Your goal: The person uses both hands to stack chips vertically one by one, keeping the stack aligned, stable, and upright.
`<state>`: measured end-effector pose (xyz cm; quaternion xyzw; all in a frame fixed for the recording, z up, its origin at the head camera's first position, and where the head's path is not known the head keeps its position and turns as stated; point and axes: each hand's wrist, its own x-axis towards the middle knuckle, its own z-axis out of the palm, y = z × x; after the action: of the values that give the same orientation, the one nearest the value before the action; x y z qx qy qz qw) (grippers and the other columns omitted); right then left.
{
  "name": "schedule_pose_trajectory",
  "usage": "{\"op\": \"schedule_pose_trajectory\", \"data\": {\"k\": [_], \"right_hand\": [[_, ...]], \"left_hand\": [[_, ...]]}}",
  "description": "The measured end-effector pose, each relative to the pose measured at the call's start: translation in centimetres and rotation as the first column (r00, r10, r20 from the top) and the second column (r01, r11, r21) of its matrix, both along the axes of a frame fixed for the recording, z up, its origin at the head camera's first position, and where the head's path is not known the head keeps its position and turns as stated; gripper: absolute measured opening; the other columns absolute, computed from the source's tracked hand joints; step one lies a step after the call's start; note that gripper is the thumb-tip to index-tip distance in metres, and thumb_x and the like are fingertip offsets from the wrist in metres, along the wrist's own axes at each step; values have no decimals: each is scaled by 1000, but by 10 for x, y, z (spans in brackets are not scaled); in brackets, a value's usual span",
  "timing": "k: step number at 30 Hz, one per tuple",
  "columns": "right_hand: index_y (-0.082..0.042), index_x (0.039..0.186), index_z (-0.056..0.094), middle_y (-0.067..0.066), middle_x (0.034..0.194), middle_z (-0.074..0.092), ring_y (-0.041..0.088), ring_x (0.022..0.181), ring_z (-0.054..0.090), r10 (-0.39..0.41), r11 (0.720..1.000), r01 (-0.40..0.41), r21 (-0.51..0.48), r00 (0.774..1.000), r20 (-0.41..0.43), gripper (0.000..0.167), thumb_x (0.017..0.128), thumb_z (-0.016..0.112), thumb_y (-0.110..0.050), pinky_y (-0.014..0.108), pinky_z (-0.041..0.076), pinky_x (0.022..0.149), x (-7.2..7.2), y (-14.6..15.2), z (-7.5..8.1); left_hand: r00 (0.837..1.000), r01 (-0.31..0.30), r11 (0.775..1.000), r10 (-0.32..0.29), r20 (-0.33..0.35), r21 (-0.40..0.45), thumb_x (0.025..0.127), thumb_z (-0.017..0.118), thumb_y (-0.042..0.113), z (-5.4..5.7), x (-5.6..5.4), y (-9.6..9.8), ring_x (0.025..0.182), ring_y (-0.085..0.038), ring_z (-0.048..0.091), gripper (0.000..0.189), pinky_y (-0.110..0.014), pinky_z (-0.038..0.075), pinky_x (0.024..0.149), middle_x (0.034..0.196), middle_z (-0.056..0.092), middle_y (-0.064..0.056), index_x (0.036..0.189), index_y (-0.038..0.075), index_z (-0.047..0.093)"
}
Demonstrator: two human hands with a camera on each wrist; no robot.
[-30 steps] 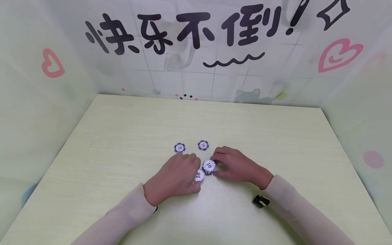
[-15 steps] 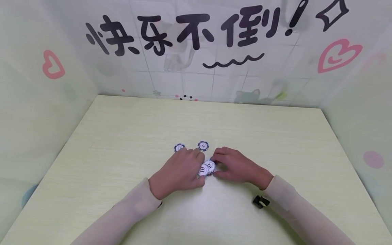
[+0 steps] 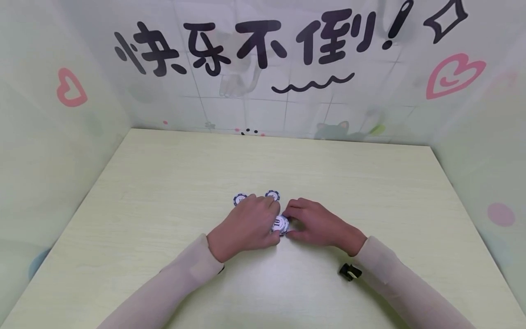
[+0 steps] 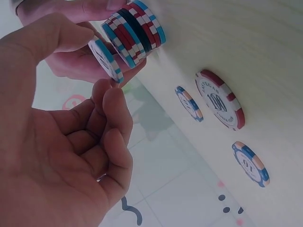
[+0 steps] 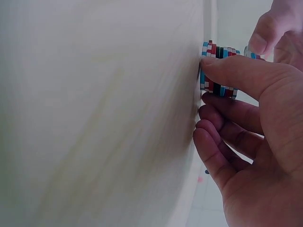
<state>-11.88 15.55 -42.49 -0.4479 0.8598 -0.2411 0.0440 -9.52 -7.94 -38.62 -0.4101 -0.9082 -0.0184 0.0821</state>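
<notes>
My left hand pinches a light-blue and white poker chip between thumb and fingertips. A narrow gap parts this chip from the top of a poker chip stack, as the left wrist view shows. The stack stands upright on the table, with light-blue, red and black layers. My right hand holds it from the right, its thumb and index finger on the sides. In the head view, the pinched chip covers much of the stack, and my left fingers are partly hidden.
Two blue-rimmed chips, one at the left and one farther right, lie flat beyond my left hand. A red-rimmed chip shows only in the left wrist view. A black clip-like object sits by my right sleeve. Printed sheets enclose the table.
My left hand has carried the light-blue chip right and slightly away from me, from beside the stack to over it. It now covers more of the loose chips. The right hand stays put.
</notes>
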Motion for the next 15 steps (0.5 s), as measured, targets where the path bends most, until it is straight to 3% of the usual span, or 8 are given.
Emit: {"op": "schedule_pose_trajectory", "data": {"k": [7, 15], "right_hand": [[-2, 122, 76, 1, 114, 70, 18, 101, 63, 0, 1000, 0, -1, 1000, -7, 34, 92, 87, -15, 35, 56, 90, 1, 1, 2], [-2, 122, 76, 2, 114, 70, 19, 102, 63, 3, 1000, -3, -3, 1000, -13, 34, 92, 87, -15, 35, 56, 90, 0, 1, 1]], "left_hand": [[999, 20, 1000, -20, -40, -3, 86, 80, 33, -3, -3, 3, 61, -13, 44, 29, -28, 36, 55, 72, 50, 2, 81, 12, 61], [999, 14, 1000, -14, -38, -14, 90, 81, 37, -6, -6, 5, 59, -13, 44, 32, -27, 37, 55, 72, 51, 2, 81, 12, 62]]}}
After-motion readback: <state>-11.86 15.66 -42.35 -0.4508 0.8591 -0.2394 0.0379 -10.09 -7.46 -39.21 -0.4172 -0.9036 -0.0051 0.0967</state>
